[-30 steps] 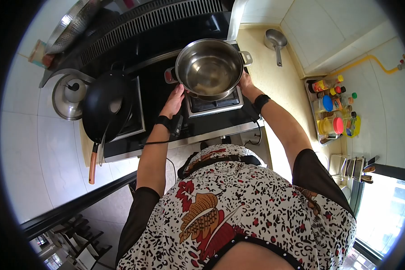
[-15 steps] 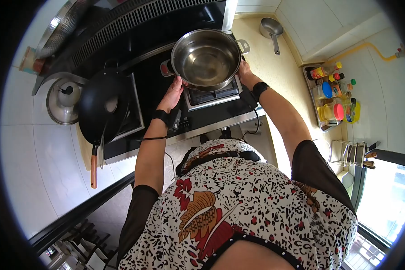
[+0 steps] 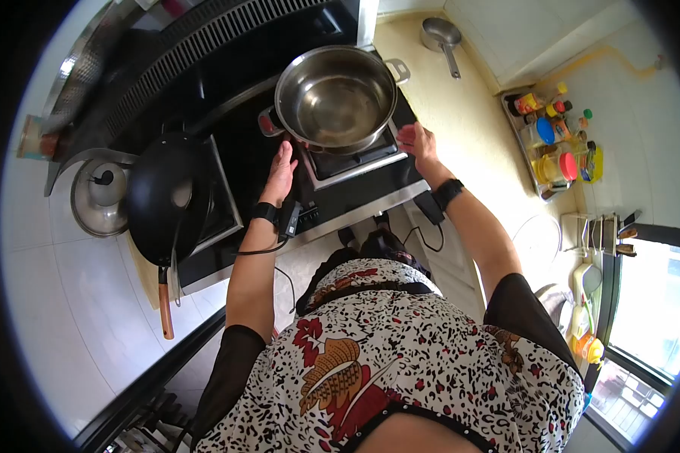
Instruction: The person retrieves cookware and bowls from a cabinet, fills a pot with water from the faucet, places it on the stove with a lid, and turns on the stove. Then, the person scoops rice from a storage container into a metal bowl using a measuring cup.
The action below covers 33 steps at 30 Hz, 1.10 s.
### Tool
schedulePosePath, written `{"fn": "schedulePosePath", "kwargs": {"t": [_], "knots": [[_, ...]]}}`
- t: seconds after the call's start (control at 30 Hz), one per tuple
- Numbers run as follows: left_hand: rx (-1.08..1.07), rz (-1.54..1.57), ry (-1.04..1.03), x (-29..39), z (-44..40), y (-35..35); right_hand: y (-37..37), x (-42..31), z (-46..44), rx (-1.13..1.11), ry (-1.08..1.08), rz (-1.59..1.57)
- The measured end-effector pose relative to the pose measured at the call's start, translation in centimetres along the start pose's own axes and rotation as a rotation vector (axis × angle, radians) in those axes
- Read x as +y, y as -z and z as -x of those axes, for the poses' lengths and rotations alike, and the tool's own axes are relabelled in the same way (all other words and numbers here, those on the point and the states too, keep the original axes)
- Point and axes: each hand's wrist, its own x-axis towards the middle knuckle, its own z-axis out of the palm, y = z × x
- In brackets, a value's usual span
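Furthest out on the left hand's outer side, a steel lid (image 3: pixel 100 195) with a dark knob leans near the tiled wall, and between it and that hand lies a black wok (image 3: pixel 159 192) on the left burner, its wooden handle (image 3: pixel 166 311) pointing back towards the person, with a long metal utensil (image 3: pixel 177 226) lying in it. The left hand (image 3: pixel 280 174) is open, fingers stretched forward and closed on nothing, its fingertips right by the pot's near left side, just below the left handle (image 3: pixel 269 121) with its red patch; whether they touch the steel cannot be told. A dark band circles its wrist, and a small black device (image 3: pixel 292 220) with a cable sits just beside that. The steel pot (image 3: pixel 336 98) stands upright on the right burner (image 3: pixel 353 164), ahead of and between the two hands, its mouth facing up. The right hand (image 3: pixel 422 148) is open too, fingers slightly spread and a little blurred, apart from the pot's near right side. Beyond it, on the pale counter (image 3: pixel 470 143), lies a small metal pan (image 3: pixel 440 34), and further to its right stands a tray (image 3: pixel 528 162) of jars and bottles (image 3: pixel 555 134)
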Motion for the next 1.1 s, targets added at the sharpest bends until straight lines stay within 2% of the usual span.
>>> {"fn": "schedulePosePath", "kwargs": {"t": [0.1, 0.17, 0.2, 0.23, 0.3, 0.4, 0.47, 0.63, 0.77, 0.8, 0.9, 1.1], "knots": [[-0.009, -0.329, -0.01, 0.1, 1.8, 0.5, 2.8, 3.1, 5.0, 0.04, -0.108, 0.033], [0.075, -0.889, 0.03, -2.1, 2.3, 1.2, 4.7, 6.4, 7.3, 0.003, -0.135, 0.096], [0.075, -1.134, 0.133, -3.1, 2.3, 1.6, 5.3, 8.1, 8.3, 0.047, -0.202, 0.155], [0.077, -1.256, 0.178, -3.2, 3.2, 1.2, 6.3, 10.1, 9.2, -0.008, -0.206, 0.207], [0.096, -1.496, 0.254, -2.4, 4.9, 0.0, 6.7, 13.1, 10.7, -0.053, -0.382, 0.226], [0.105, -1.475, 0.243, -3.1, 4.8, 0.1, 6.2, 15.4, 12.1, -0.118, -0.661, 0.172], [0.094, -1.476, 0.27, -2.8, 4.6, -0.1, 6.2, 17.3, 11.9, -0.141, -0.75, 0.042], [0.092, -1.472, 0.255, -2.9, 4.7, -0.1, 4.8, 21.5, 10.5, -0.189, -0.853, -0.193], [0.094, -1.455, 0.22, -3.2, 4.6, 0.1, 4.0, 23.4, 9.9, -0.176, -0.94, -0.658], [0.093, -1.455, 0.223, -3.5, 4.5, 0.3, 4.0, 23.8, 10.0, -0.169, -0.913, -0.674], [0.091, -1.492, 0.231, -3.8, 4.2, 0.5, 4.5, 24.7, 10.4, -0.258, -0.9, -0.981], [0.077, -1.556, 0.311, -3.1, 4.0, -0.3, 4.1, 26.5, 10.0, -0.342, -0.801, -1.233]]}}
